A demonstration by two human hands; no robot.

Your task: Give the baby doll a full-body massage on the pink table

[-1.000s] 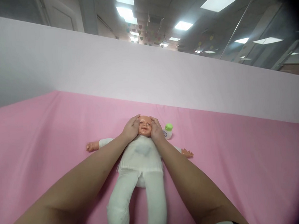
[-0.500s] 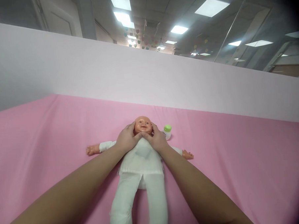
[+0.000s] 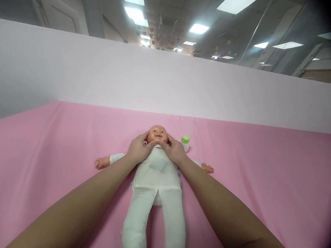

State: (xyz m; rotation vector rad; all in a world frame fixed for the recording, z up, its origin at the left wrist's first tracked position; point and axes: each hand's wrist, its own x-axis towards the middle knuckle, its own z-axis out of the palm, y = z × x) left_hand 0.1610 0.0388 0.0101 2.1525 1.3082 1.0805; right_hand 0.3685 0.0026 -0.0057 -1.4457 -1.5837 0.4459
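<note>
A baby doll in white clothes lies on its back on the pink sheet, arms spread, head away from me. My left hand rests at the left side of the doll's jaw, fingers laid along the cheek, thumb under the chin. My right hand lies on the other side the same way, fingers flat against the cheek. Both thumbs meet below the chin. The doll's face shows between my hands.
A small white bottle with a green cap stands just right of the doll's head, close behind my right hand. A pale wall panel rises behind the sheet. Ceiling lights show above.
My hands slid down from the sides of the doll's head and cheeks to its jaw and chin, uncovering the face. The doll has not moved.
</note>
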